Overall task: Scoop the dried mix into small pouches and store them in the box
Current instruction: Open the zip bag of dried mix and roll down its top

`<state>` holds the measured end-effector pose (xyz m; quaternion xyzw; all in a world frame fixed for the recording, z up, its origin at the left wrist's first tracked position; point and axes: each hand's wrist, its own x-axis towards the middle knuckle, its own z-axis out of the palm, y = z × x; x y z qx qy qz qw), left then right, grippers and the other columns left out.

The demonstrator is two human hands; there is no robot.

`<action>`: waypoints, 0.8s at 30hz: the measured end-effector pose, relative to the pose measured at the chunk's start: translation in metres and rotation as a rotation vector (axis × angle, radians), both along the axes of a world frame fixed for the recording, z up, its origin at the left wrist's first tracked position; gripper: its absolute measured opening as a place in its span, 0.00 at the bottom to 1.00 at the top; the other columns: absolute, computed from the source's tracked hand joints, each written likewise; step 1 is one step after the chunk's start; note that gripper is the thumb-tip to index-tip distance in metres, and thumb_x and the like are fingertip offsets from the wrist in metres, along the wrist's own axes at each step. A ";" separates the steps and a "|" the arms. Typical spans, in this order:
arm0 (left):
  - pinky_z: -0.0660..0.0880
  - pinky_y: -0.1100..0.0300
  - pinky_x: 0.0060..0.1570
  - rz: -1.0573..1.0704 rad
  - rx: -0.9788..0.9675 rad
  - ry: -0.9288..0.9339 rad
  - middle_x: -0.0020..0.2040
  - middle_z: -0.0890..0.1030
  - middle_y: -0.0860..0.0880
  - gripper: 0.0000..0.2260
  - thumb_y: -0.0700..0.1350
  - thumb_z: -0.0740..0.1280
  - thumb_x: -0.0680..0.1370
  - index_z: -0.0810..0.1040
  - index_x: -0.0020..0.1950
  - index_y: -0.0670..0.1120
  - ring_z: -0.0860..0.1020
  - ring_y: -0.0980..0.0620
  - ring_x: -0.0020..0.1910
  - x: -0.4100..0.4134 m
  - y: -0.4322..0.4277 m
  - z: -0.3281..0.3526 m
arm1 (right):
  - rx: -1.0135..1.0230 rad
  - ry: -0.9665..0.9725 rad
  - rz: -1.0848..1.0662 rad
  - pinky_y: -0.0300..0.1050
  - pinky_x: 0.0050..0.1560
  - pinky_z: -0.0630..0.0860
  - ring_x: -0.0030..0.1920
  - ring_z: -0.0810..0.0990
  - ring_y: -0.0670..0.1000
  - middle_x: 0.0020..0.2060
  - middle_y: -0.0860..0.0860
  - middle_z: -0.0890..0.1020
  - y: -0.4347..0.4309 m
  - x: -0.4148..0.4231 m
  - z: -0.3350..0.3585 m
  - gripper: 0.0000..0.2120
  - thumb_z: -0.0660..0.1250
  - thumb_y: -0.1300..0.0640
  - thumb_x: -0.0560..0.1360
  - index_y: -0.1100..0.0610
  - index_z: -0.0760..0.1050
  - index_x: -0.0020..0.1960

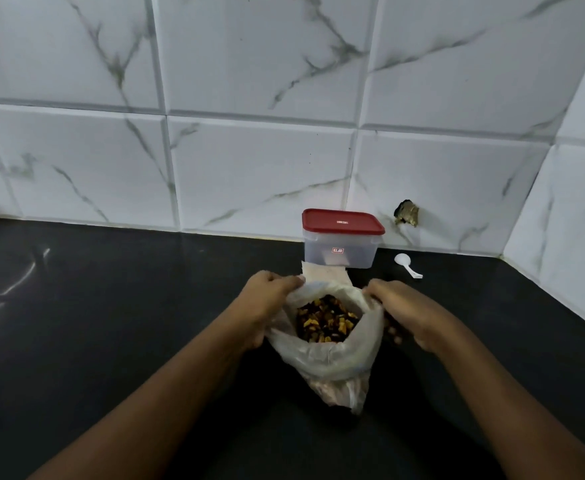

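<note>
Pinching bag point(322, 355) rim apart with left grip point(270, 301), right grip point(400, 308); scoop point(407, 265) 12 o'clock off right, handle toward 4.

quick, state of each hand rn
Left hand: grips the left rim of the translucent plastic bag of brown and yellow dried mix.
Right hand: grips the bag's right rim.

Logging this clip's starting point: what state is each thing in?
Clear plastic box with red lid: closed, upright.
White plastic scoop: lying on black counter, untouched.
Translucent plastic bag of dried mix: mouth open, upright.
Left hand: grips the bag's rim.
Right hand: grips the bag's rim.
</note>
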<state>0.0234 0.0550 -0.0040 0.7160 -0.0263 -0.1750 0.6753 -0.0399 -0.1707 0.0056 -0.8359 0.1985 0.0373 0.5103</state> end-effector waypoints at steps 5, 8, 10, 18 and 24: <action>0.83 0.46 0.46 0.042 0.322 -0.288 0.42 0.86 0.43 0.13 0.52 0.70 0.81 0.84 0.45 0.43 0.84 0.47 0.40 0.001 -0.006 -0.015 | -0.145 -0.270 0.123 0.46 0.49 0.77 0.51 0.84 0.51 0.46 0.49 0.86 0.010 0.000 -0.012 0.15 0.67 0.42 0.82 0.53 0.83 0.51; 0.82 0.47 0.40 0.093 0.313 -0.287 0.38 0.85 0.40 0.18 0.53 0.68 0.83 0.82 0.43 0.38 0.81 0.48 0.34 0.007 -0.006 -0.018 | 0.131 -0.273 0.106 0.46 0.49 0.78 0.45 0.85 0.51 0.41 0.53 0.87 0.009 0.005 -0.011 0.10 0.68 0.55 0.83 0.58 0.84 0.47; 0.77 0.54 0.37 0.115 0.129 -0.104 0.35 0.82 0.40 0.18 0.50 0.68 0.84 0.81 0.42 0.38 0.79 0.47 0.32 0.008 -0.008 -0.015 | 0.357 -0.182 0.063 0.44 0.42 0.77 0.35 0.81 0.49 0.34 0.55 0.83 0.008 0.004 -0.005 0.12 0.66 0.61 0.82 0.62 0.84 0.44; 0.81 0.53 0.44 0.024 0.397 -0.494 0.44 0.84 0.50 0.20 0.65 0.67 0.79 0.81 0.50 0.47 0.83 0.53 0.43 0.010 -0.009 -0.023 | -0.063 -0.222 0.112 0.50 0.55 0.79 0.50 0.86 0.52 0.48 0.52 0.87 0.007 0.003 -0.010 0.13 0.69 0.43 0.81 0.53 0.84 0.52; 0.80 0.54 0.41 -0.044 0.534 -0.717 0.39 0.84 0.52 0.09 0.53 0.74 0.79 0.85 0.45 0.47 0.82 0.55 0.39 0.013 -0.005 -0.022 | -0.223 -0.368 0.137 0.44 0.48 0.78 0.46 0.84 0.47 0.43 0.48 0.87 0.008 0.009 -0.019 0.06 0.71 0.53 0.81 0.51 0.84 0.46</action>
